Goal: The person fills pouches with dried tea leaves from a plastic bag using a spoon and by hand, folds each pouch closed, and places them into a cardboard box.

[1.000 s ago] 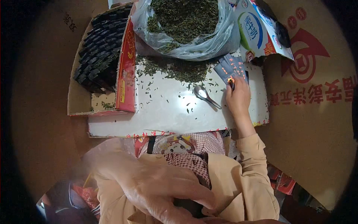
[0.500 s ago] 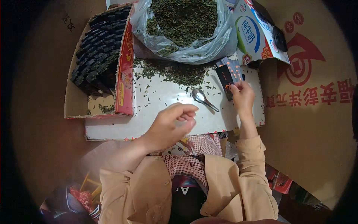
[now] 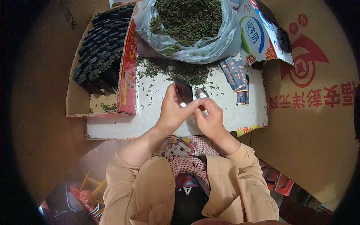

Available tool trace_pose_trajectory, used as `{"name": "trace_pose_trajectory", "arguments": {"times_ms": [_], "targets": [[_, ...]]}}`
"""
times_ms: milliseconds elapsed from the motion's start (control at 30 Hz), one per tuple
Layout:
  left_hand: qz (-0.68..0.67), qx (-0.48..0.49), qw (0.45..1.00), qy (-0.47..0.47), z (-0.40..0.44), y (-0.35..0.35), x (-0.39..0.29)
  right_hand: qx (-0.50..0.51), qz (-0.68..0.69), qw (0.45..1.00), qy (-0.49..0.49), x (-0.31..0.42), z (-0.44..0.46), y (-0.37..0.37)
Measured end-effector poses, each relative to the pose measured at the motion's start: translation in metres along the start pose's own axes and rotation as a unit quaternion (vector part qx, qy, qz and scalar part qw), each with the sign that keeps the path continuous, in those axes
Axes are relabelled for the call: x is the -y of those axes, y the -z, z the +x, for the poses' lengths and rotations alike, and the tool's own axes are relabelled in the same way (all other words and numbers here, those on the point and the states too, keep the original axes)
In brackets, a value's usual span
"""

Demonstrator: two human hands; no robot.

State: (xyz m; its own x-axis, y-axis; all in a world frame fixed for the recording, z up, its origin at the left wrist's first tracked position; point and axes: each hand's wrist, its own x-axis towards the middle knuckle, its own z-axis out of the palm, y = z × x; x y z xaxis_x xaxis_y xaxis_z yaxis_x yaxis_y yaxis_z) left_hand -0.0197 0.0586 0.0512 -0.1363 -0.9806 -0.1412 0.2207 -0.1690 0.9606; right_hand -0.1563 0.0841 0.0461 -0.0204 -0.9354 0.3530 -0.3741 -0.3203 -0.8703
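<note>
A small black packet stands tilted above the white board. My left hand is closed on it, fingers behind and thumb stretched across the lower end. My right hand meets the left thumb tip with its fingers curled and pinched; what they grip is hidden. Just beyond the right fingers lies a metal spoon, its bowl showing and its handle covered by the hand. Further right, several black packets with orange print lie in an overlapping pile on the board.
A clear plastic bag of dried leaves stands at the back, with loose leaves spilled before it. At left, an open red box holds rows of black packets. A milk carton stands back right, beside large cardboard.
My right hand has come from the packet pile to the middle. One black packet has left the pile and is now in my left hand. The hands have come together.
</note>
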Motion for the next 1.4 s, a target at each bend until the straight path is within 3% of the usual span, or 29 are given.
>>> {"name": "trace_pose_trajectory", "arguments": {"times_ms": [100, 167, 200, 267, 300, 367, 500, 700, 733, 767, 800, 833, 900, 1133, 1333, 1400], "targets": [[0.005, -0.003, 1.0, 0.01, 0.0, 0.004, -0.002, 0.061, -0.007, 0.998, 0.001, 0.003, 0.001, 0.01], [0.045, -0.034, 0.996, -0.071, 0.002, 0.002, -0.002, 0.07, -0.116, 0.985, 0.109, -0.003, 0.001, 0.017], [0.044, -0.034, 0.996, -0.071, 0.002, 0.004, -0.002, 0.07, -0.116, 0.985, 0.109, -0.004, 0.002, 0.022], [0.14, -0.04, 0.983, -0.112, 0.003, 0.011, 0.001, 0.1, -0.325, 0.938, 0.067, -0.004, 0.004, 0.035], [0.14, -0.043, 0.983, -0.112, 0.005, 0.016, 0.006, 0.128, -0.351, 0.927, 0.026, -0.008, 0.002, 0.04], [0.273, -0.051, 0.947, -0.164, 0.009, 0.027, 0.015, 0.143, -0.385, 0.912, -0.012, -0.015, -0.005, 0.046], [0.297, -0.055, 0.941, -0.153, 0.008, 0.037, 0.012, 0.132, -0.373, 0.918, 0.021, -0.052, -0.021, 0.048], [0.39, -0.053, 0.896, -0.205, 0.011, 0.043, 0.015, 0.062, -0.303, 0.943, 0.122, -0.052, -0.015, 0.05], [0.396, -0.053, 0.893, -0.207, 0.012, 0.044, 0.016, 0.039, -0.119, 0.99, -0.064, -0.045, -0.013, 0.05], [0.401, -0.051, 0.89, -0.209, 0.012, 0.044, 0.018, 0.013, 0.073, 0.966, -0.247, -0.038, -0.011, 0.051], [0.401, -0.05, 0.891, -0.208, 0.011, 0.045, 0.02, 0.014, 0.193, 0.947, -0.256, -0.035, -0.006, 0.054], [0.395, -0.048, 0.893, -0.212, 0.011, 0.045, 0.021, 0.014, 0.192, 0.947, -0.257, -0.029, -0.002, 0.056], [0.389, -0.046, 0.894, -0.215, 0.012, 0.045, 0.022, 0.008, 0.351, 0.893, -0.282, -0.017, 0.006, 0.057], [0.379, -0.02, 0.9, -0.216, 0.012, 0.043, 0.02, 0.044, 0.402, 0.869, -0.285, -0.009, 0.011, 0.048], [0.398, -0.008, 0.887, -0.233, 0.015, 0.045, 0.027, 0.057, 0.305, 0.91, -0.274, -0.011, 0.007, 0.049], [0.397, -0.003, 0.888, -0.232, 0.015, 0.044, 0.027, 0.065, 0.2, 0.951, -0.228, -0.005, 0.009, 0.05]]}}
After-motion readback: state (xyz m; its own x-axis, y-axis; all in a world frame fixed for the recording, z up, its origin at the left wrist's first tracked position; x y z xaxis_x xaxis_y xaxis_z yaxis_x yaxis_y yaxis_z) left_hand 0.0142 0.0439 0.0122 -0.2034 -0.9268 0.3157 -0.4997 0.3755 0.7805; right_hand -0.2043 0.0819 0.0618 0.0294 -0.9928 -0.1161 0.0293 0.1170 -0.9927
